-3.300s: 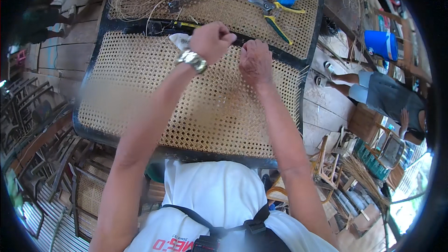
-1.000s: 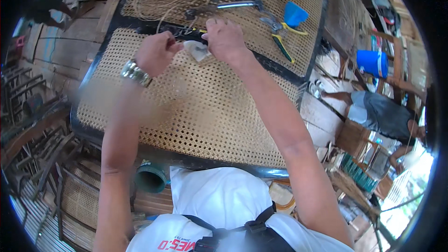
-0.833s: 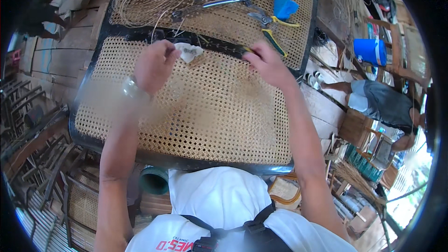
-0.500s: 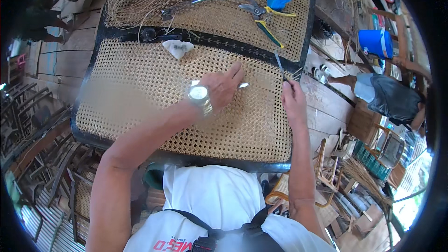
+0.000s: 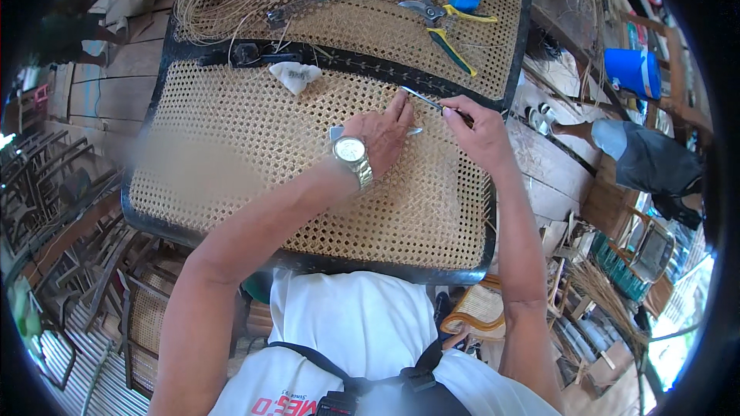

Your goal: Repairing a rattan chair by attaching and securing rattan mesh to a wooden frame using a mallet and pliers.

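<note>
Over the tan woven-cane panel (image 5: 308, 192), my right fingers (image 5: 468, 106) clamp a slim dark-handled metal pick (image 5: 422, 98), tip beside my left hand (image 5: 380, 141), likely for control; whether that grips the silver tool (image 5: 336, 133), I can't tell.

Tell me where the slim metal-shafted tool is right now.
In the head view, the slim metal-shafted tool is right of centre, held in the right hand, its tip beside the left hand's fingertips, near the black bar.
</note>
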`<state>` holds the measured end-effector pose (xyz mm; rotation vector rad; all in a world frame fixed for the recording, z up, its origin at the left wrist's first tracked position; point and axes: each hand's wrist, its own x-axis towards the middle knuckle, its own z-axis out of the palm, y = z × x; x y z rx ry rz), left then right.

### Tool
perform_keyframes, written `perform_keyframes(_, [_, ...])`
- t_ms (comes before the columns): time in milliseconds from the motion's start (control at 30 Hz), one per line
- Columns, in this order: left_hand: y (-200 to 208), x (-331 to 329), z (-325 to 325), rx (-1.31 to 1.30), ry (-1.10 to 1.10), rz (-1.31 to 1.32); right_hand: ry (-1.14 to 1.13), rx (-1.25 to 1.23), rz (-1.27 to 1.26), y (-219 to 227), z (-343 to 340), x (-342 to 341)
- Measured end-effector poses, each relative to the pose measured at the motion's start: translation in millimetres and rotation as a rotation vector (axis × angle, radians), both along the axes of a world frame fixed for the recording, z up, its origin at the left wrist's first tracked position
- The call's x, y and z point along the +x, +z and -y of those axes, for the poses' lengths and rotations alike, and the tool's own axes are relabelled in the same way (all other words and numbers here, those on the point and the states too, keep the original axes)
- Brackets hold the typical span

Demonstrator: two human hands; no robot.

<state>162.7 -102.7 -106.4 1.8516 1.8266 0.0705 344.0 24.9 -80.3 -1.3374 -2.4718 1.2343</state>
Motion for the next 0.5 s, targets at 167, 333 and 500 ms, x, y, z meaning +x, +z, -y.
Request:
perform_keyframes(167, [-6, 1, 1, 0.048, 0.058, 0.034, 0.035, -0.044, -0.044, -4, -9, -3])
perform_keyframes(333, [1, 5, 0, 0.042, 0.116, 0.023, 0.098, -0.042, 0.068, 14, -24, -17])
perform_keyframes(500, [-6, 7, 0, 0.075, 0.162, 0.03, 0.457, 0.151, 0.351, 41, -52, -53])
